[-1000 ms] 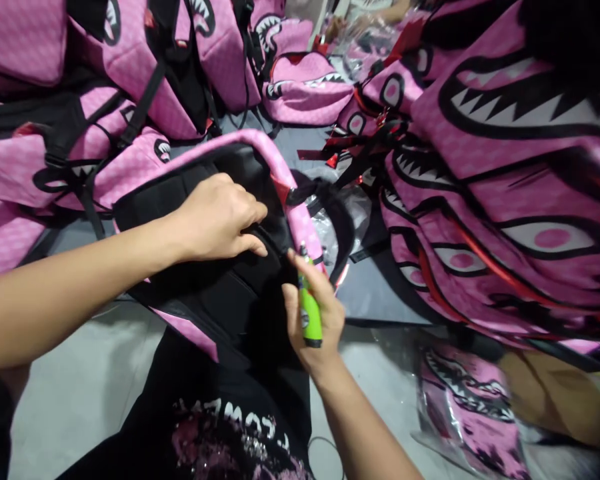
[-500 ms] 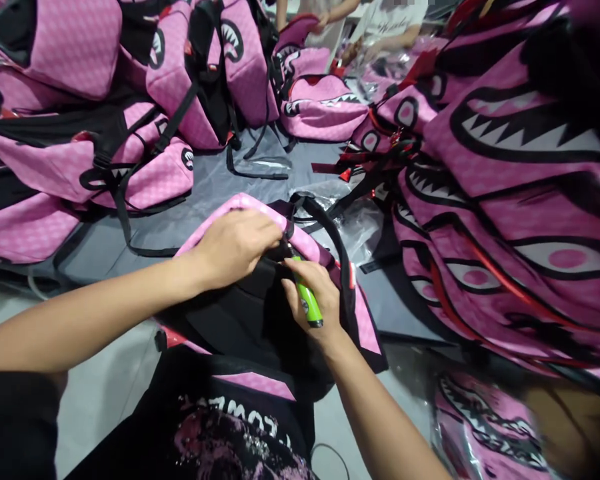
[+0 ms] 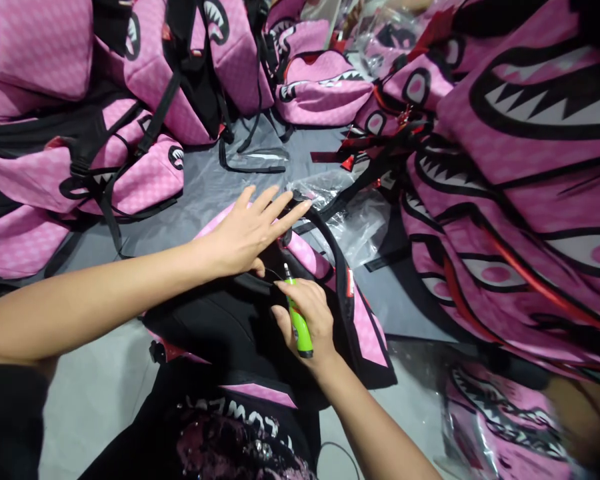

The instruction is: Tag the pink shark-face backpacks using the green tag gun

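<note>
A pink and black backpack (image 3: pixel 365 327) lies in front of me with its black back panel facing up. My left hand (image 3: pixel 250 230) rests flat on the top of the backpack, fingers stretched out and spread. Just below it, my right hand (image 3: pixel 307 320) is closed round a slim green lighter-like tool (image 3: pixel 298 323), its metal tip pointing up at the bag's top seam, close to my left thumb. A thin thread seems to run from the seam near the tip.
Many pink backpacks with shark-mouth prints are heaped on the right (image 3: pixel 520 173) and at the back left (image 3: pixel 80 153). Crumpled clear plastic bags (image 3: pixel 350 213) lie on the grey surface (image 3: pixel 220 180) beyond my hands. Another bagged backpack (image 3: pixel 500 420) sits at bottom right.
My left hand has opened from a pinch on the bag's top edge to flat, spread fingers. The backpack has dropped lower and flatter; the right hand keeps the green tool at the seam.
</note>
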